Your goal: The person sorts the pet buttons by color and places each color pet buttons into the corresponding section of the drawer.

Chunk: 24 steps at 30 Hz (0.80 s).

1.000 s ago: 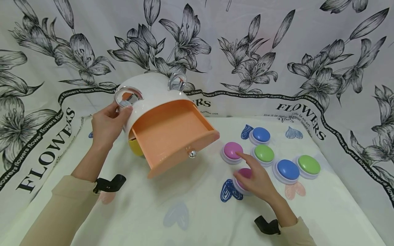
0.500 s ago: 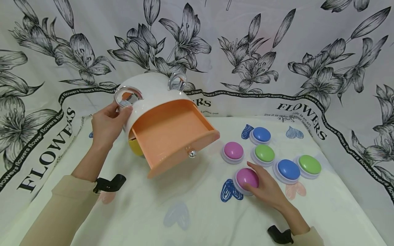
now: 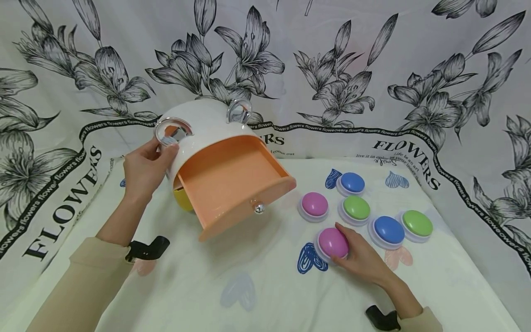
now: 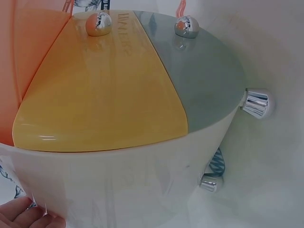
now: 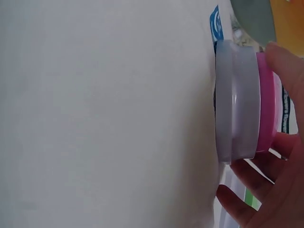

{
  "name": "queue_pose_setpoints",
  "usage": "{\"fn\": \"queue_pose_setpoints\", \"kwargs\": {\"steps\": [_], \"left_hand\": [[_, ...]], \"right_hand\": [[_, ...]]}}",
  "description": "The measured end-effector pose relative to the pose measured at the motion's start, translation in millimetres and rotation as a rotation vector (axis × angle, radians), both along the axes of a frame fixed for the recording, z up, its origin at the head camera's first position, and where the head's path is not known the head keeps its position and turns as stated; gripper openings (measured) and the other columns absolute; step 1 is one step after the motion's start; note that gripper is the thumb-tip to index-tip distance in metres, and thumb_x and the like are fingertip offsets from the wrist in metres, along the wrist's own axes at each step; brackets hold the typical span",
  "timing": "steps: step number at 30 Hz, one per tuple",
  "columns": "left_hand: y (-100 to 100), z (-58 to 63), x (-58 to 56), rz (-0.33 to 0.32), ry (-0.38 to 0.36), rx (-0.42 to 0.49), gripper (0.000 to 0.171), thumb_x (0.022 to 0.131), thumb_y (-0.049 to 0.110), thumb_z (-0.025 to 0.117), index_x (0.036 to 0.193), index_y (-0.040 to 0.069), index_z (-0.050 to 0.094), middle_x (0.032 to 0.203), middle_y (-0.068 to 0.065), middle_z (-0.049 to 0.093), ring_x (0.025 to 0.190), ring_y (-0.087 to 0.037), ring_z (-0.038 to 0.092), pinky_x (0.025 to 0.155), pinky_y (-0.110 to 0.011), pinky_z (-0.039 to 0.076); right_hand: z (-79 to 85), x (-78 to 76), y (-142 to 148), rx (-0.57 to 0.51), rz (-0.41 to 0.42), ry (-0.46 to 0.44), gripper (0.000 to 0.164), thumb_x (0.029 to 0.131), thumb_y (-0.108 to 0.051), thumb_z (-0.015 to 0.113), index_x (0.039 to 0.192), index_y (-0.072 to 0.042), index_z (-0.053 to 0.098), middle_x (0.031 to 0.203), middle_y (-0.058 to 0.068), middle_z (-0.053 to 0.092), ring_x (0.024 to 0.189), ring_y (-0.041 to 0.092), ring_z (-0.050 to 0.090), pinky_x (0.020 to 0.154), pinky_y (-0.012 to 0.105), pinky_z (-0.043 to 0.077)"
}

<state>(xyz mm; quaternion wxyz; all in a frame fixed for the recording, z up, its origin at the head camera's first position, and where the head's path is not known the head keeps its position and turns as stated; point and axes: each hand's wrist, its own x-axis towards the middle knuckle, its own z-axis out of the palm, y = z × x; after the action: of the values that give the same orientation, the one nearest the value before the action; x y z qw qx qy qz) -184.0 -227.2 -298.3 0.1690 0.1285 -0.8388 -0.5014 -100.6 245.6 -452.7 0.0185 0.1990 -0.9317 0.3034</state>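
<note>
A white rounded cabinet (image 3: 203, 110) with clear ring-shaped ears stands at left, its orange drawer (image 3: 232, 175) pulled out and bare inside. My left hand (image 3: 145, 173) holds the cabinet by the near ring (image 3: 172, 129), thumb in front. Yellow (image 4: 99, 90) and grey-green (image 4: 204, 76) drawer fronts with silver knobs show in the left wrist view. At right, my right hand (image 3: 367, 258) grips the near pink push button (image 3: 333, 242) from its right side. In the right wrist view the thumb (image 5: 285, 66) lies at one edge of its pink cap and the fingers curl at the other.
Behind that button lie another pink button (image 3: 314, 204), two green buttons (image 3: 356, 207) and two blue buttons (image 3: 388, 229), all on white round bases. A white cloth (image 3: 274, 286) with heart prints covers the table. A flowered cloth (image 3: 290, 74) hangs behind.
My right hand has drawn back from the farther pink button and settled at the right side of the near one. The left hand and the cabinet stay put.
</note>
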Motion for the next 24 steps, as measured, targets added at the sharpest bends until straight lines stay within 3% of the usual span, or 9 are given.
{"fn": "queue_pose_setpoints", "kwargs": {"steps": [14, 24], "left_hand": [[-0.1, 1.2, 2.2, 0.004, -0.020, -0.008, 0.064, 0.083, 0.053, 0.057, 0.138, 0.023, 0.043, 0.128, -0.005, 0.056, 0.097, -0.011, 0.056, 0.065, -0.006, 0.047], [-0.1, 0.4, 1.0, 0.005, -0.009, -0.011, 0.063, 0.083, 0.053, 0.057, 0.137, 0.023, 0.045, 0.127, -0.005, 0.057, 0.096, -0.012, 0.055, 0.065, -0.006, 0.047]], "right_hand": [[0.2, -1.0, -0.2, 0.050, -0.001, -0.001, 0.082, 0.068, -0.032, 0.080, 0.134, -0.002, 0.043, 0.124, 0.012, 0.056, 0.110, 0.025, 0.055, 0.091, 0.042, 0.047], [1.6, -1.8, -0.3, 0.026, -0.022, -0.004, 0.078, 0.068, -0.032, 0.081, 0.131, -0.001, 0.046, 0.120, 0.012, 0.058, 0.107, 0.024, 0.057, 0.089, 0.041, 0.048]]}}
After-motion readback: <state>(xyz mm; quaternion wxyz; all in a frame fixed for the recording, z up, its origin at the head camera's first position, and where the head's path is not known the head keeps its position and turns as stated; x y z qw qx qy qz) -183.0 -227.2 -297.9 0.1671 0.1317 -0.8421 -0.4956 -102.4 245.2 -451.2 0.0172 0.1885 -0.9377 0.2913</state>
